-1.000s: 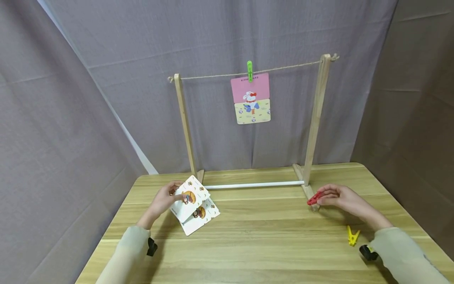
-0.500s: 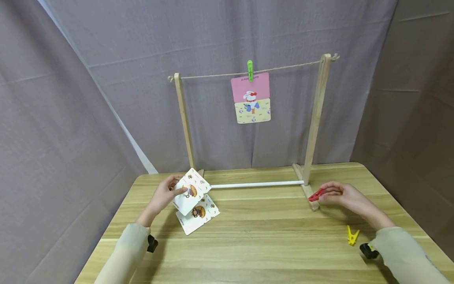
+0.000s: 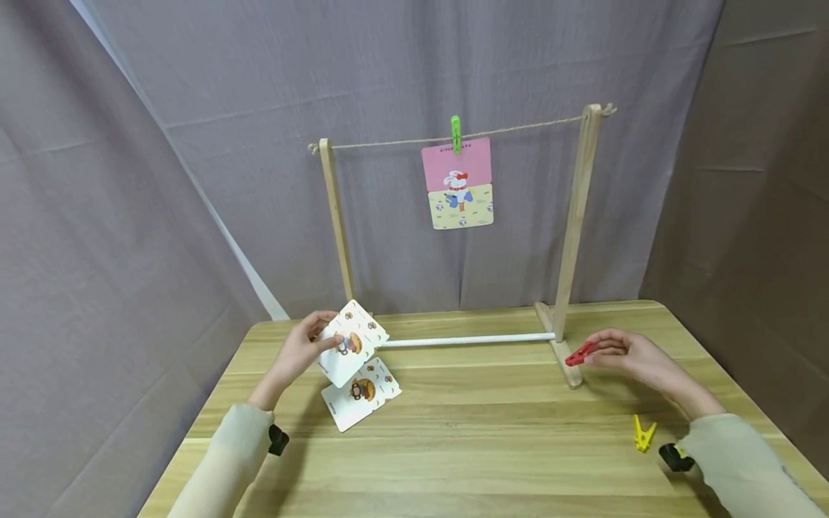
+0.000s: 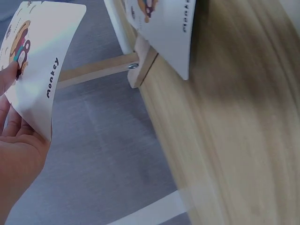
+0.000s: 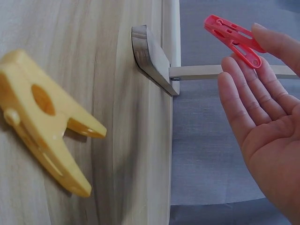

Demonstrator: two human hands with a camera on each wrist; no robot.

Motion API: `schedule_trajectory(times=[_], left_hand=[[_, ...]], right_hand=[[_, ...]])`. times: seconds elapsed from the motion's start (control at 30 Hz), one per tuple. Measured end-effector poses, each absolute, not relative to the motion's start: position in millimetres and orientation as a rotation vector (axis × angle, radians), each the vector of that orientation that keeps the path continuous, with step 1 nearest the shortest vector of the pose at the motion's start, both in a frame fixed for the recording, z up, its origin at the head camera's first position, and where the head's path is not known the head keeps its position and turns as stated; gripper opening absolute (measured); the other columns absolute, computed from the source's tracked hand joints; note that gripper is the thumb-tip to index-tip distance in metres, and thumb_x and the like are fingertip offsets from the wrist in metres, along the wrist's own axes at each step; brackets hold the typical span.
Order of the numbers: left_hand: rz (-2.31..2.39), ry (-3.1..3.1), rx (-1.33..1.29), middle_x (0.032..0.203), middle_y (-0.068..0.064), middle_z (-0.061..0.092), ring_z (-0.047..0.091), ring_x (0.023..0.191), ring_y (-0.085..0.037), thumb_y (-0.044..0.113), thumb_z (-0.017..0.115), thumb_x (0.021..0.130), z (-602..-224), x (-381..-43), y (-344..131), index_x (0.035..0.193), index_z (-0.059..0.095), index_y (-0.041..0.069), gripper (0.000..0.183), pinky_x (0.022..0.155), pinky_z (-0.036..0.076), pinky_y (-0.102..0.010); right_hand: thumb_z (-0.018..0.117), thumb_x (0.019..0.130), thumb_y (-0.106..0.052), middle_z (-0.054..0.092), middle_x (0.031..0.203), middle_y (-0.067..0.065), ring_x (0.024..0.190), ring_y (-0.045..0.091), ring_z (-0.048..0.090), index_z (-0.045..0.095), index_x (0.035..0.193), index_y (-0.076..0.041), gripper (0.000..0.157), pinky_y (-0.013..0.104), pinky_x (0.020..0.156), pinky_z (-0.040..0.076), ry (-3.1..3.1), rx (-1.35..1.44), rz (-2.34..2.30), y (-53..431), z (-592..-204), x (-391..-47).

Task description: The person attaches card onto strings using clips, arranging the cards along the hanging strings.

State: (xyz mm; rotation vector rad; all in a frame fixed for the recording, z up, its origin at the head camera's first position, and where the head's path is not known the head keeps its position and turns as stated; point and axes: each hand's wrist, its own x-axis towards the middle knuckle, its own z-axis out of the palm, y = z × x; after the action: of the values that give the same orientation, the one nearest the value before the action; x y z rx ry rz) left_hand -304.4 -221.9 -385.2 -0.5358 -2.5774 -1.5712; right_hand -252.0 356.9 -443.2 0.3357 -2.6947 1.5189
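A white card with a monkey picture (image 3: 356,327) is pinched between thumb and fingers of my left hand (image 3: 300,357), raised above the table. The left wrist view shows the word "monkey" on this card (image 4: 42,51). Below it a second, similar card (image 3: 352,410) lies on the table. My right hand (image 3: 637,363) pinches a red clothespin (image 3: 579,354) by its handle ends, near the frame's right foot; the right wrist view shows the red clothespin (image 5: 229,35) between thumb and fingertips. A yellow clothespin (image 3: 643,434) lies on the table close to my right wrist.
A wooden frame (image 3: 579,208) with a white crossbar (image 3: 466,339) stands at the table's back. From its string (image 3: 531,126) a pink and yellow card (image 3: 458,183) hangs by a green clothespin (image 3: 456,134). Grey curtain (image 3: 259,180) surrounds the table (image 3: 479,432).
My left hand has lifted its card up and slightly right, off the lower card, uncovering more of it. The right hand has shifted slightly, still holding the red clothespin.
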Motion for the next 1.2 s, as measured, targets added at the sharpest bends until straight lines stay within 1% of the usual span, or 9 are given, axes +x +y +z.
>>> schedule_trajectory(times=[0.13, 0.27, 0.47, 0.7, 0.83, 1.03, 1.2], left_hand=[[-1.556, -2.560, -0.542, 0.109, -0.023, 0.067, 0.062, 0.088, -0.022, 0.001, 0.074, 0.089, -381.1, -306.5, -220.7, 0.132, 0.056, -0.006, 0.048, 0.073, 0.053, -0.030], [-1.561, -2.536, -0.555, 0.108, -0.022, 0.066, 0.061, 0.089, -0.022, 0.000, 0.074, 0.088, -377.4, -309.7, -219.3, 0.132, 0.056, -0.006, 0.048, 0.073, 0.052, -0.026], [-1.568, -2.507, -0.587, 0.108, -0.024, 0.067, 0.062, 0.090, -0.025, 0.000, 0.074, 0.089, -370.1, -311.6, -217.3, 0.133, 0.055, -0.006, 0.048, 0.073, 0.052, -0.026], [-1.552, -2.470, -0.590, 0.108, -0.025, 0.066, 0.061, 0.089, -0.023, -0.001, 0.074, 0.088, -360.4, -310.5, -215.6, 0.131, 0.056, -0.007, 0.047, 0.073, 0.050, -0.024], [-1.549, -2.469, -0.582, 0.108, -0.024, 0.067, 0.061, 0.087, -0.022, 0.000, 0.074, 0.089, -356.2, -310.3, -214.9, 0.132, 0.056, -0.005, 0.047, 0.072, 0.050, -0.024], [-1.527, -2.455, -0.605, 0.107, -0.024, 0.066, 0.060, 0.085, -0.022, 0.000, 0.074, 0.088, -349.1, -310.4, -213.6, 0.132, 0.057, -0.005, 0.047, 0.070, 0.048, -0.024], [-1.527, -2.424, -0.617, 0.105, -0.024, 0.067, 0.060, 0.084, -0.021, -0.002, 0.074, 0.088, -340.9, -310.1, -212.3, 0.131, 0.057, -0.005, 0.046, 0.069, 0.048, -0.023]], right_hand=[[0.074, 0.093, -0.018, 0.069, 0.110, 0.018, 0.093, 0.003, 0.064, 0.055, 0.126, 0.011, 0.048, 0.023, 0.078, 0.055, -2.689, 0.335, 1.522, 355.9, -443.5, -252.9], [0.073, 0.094, -0.019, 0.068, 0.110, 0.018, 0.093, 0.002, 0.064, 0.054, 0.127, 0.010, 0.049, 0.023, 0.078, 0.055, -2.695, 0.337, 1.513, 354.9, -442.0, -254.0], [0.072, 0.095, -0.021, 0.067, 0.113, 0.017, 0.095, 0.002, 0.063, 0.054, 0.128, 0.009, 0.048, 0.024, 0.079, 0.055, -2.709, 0.339, 1.499, 354.3, -437.5, -254.3], [0.073, 0.094, -0.021, 0.068, 0.112, 0.015, 0.095, 0.002, 0.063, 0.054, 0.128, 0.009, 0.049, 0.023, 0.080, 0.054, -2.703, 0.339, 1.511, 353.3, -435.3, -255.4], [0.073, 0.094, -0.021, 0.067, 0.113, 0.015, 0.095, 0.002, 0.063, 0.055, 0.128, 0.007, 0.048, 0.023, 0.080, 0.054, -2.715, 0.328, 1.493, 350.8, -432.1, -255.8], [0.072, 0.095, -0.020, 0.067, 0.115, 0.018, 0.095, 0.001, 0.062, 0.055, 0.128, 0.007, 0.046, 0.023, 0.080, 0.054, -2.730, 0.344, 1.472, 348.6, -428.4, -257.8], [0.072, 0.095, -0.019, 0.066, 0.117, 0.020, 0.095, 0.000, 0.062, 0.053, 0.130, 0.008, 0.048, 0.023, 0.079, 0.054, -2.746, 0.356, 1.447, 349.0, -424.8, -258.8]])
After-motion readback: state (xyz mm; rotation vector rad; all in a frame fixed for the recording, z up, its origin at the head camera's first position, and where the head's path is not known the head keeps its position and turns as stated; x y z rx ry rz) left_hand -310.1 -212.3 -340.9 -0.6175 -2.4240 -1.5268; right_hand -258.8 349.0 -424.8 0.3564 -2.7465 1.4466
